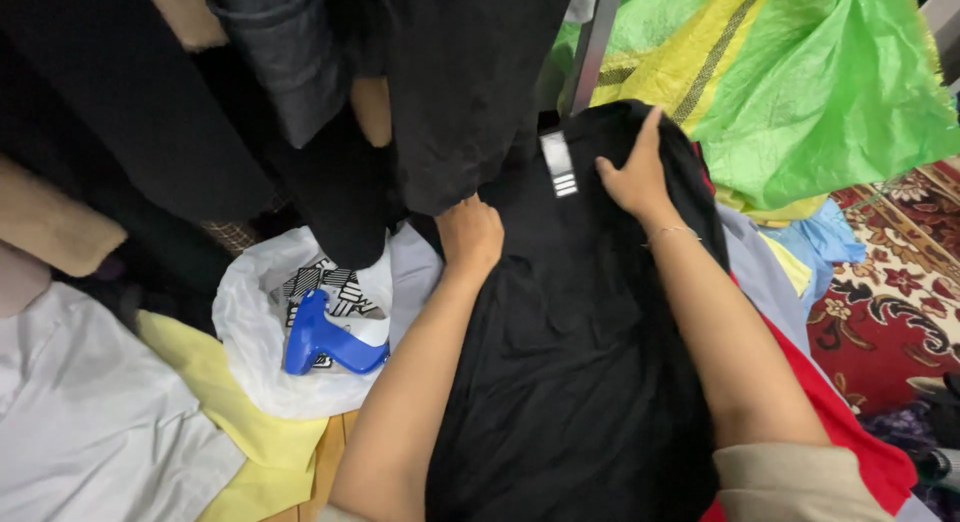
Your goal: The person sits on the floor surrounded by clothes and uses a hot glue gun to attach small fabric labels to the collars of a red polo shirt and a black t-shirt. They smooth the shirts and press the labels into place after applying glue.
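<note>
Black garment (pixel 580 332) lies spread over pile of clothes, centre frame. Left hand (pixel 470 234) closed, gripping its upper left edge; right hand (pixel 635 177) open, fingers pressing near white label (pixel 558 164). Blue tagging gun (pixel 322 340) rests untouched left of garment, on white plastic bag (pixel 250 322).

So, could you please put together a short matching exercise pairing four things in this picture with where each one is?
Things:
1. blue tagging gun
2. black garment
3. green and yellow sack
4. patterned carpet

Places:
A. top right, behind the garment
B. under both hands, in the middle
C. on the white plastic bag, left of the arms
D. at the right edge, lower down

Pairs: 1-C, 2-B, 3-A, 4-D. The left hand grips the black garment's upper edge, and the right hand lies spread near its white label.
</note>
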